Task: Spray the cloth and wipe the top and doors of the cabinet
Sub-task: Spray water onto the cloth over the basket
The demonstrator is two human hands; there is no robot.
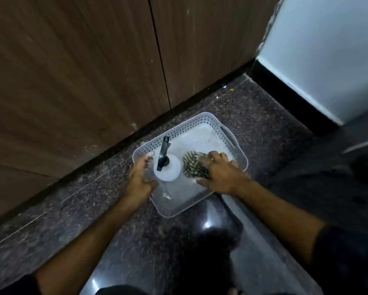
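Observation:
A white perforated basket [202, 121] sits on the speckled floor in front of the brown cabinet doors [76, 81]. Inside it stands a white spray bottle [169, 170] with a black trigger head, and to its right lies a crumpled patterned cloth [191, 161]. My left hand [140, 179] is cupped around the bottle's left side, fingers and thumb spread; whether it touches the bottle I cannot tell. My right hand [219, 171] lies over the cloth with its fingers curled down onto it.
A narrow seam [159, 52] divides the two cabinet doors. A pale wall [319, 60] with a black skirting stands to the right. A dark glossy surface [210, 226] lies below the basket, near my legs.

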